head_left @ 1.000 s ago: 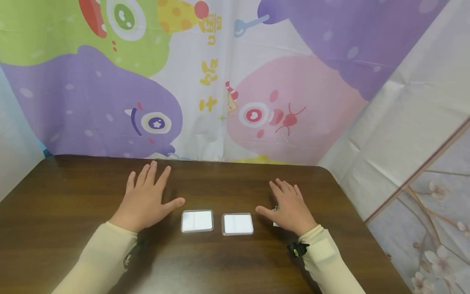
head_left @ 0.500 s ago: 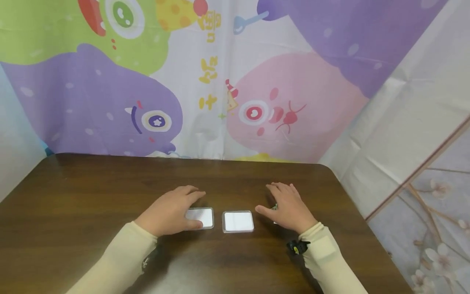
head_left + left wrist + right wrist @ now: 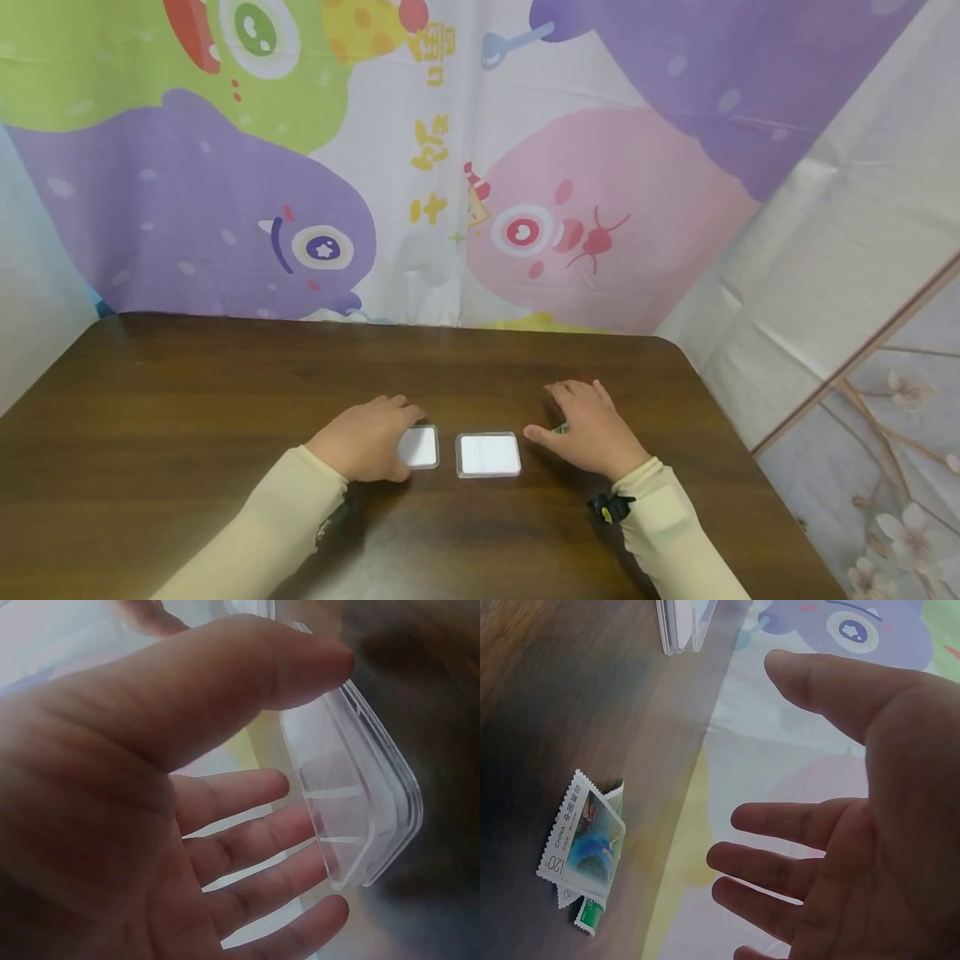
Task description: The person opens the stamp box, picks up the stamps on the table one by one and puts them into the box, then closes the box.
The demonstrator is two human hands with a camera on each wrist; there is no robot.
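Note:
My left hand (image 3: 363, 442) reaches over the left end of a flat clear plastic case (image 3: 422, 447) with a white inside. In the left wrist view its thumb overlaps one end of that case (image 3: 394, 791), while its straight fingers extend toward the far side. A second, similar case (image 3: 488, 455) lies just to the right, between the hands. My right hand (image 3: 594, 429) hovers with fingers spread and nothing in its grasp. Close to it, a small pile of postage stamps (image 3: 589, 851) lies on the table, mostly hidden under the hand in the head view.
The dark wooden table (image 3: 450, 542) has rounded far corners. Behind it hangs a curtain (image 3: 420, 275) printed with cartoon monsters, and a floral cloth (image 3: 892, 467) hangs at the right. A black wrist camera (image 3: 609, 507) is worn at the right cuff.
My left hand has come in from the left, lowered toward the left case and narrowed its spread around that end. The right hand has barely moved, and both cases stay in place.

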